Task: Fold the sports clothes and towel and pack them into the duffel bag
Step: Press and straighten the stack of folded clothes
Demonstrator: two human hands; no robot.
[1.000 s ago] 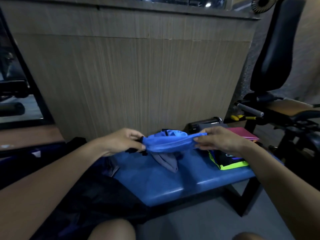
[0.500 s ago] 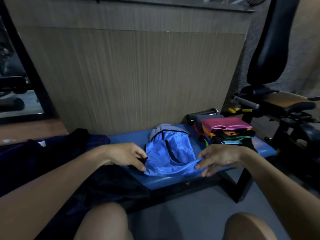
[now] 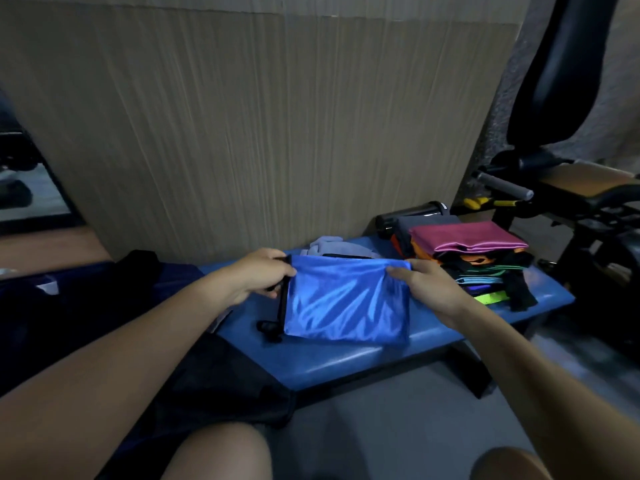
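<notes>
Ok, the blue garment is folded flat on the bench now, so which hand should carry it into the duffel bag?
Left, probably. The left hand grips the blue garment at the edge nearest the dark duffel bag, which lies on that side. The right hand holds the far edge, beside the folded stack.

Honestly nothing readable anywhere from where I'm standing. No brand, no number, no label text on the blue garment (image 3: 346, 303), just plain shiny fabric with black trim. The folded stack of clothes (image 3: 474, 258) on the tabletop (image 3: 363, 358) shows coloured stripes and bands but no letters I can make out. There's a small pale tag (image 3: 46, 289) on the dark bag (image 3: 86, 306) to the left, way too blurry to read.
</notes>
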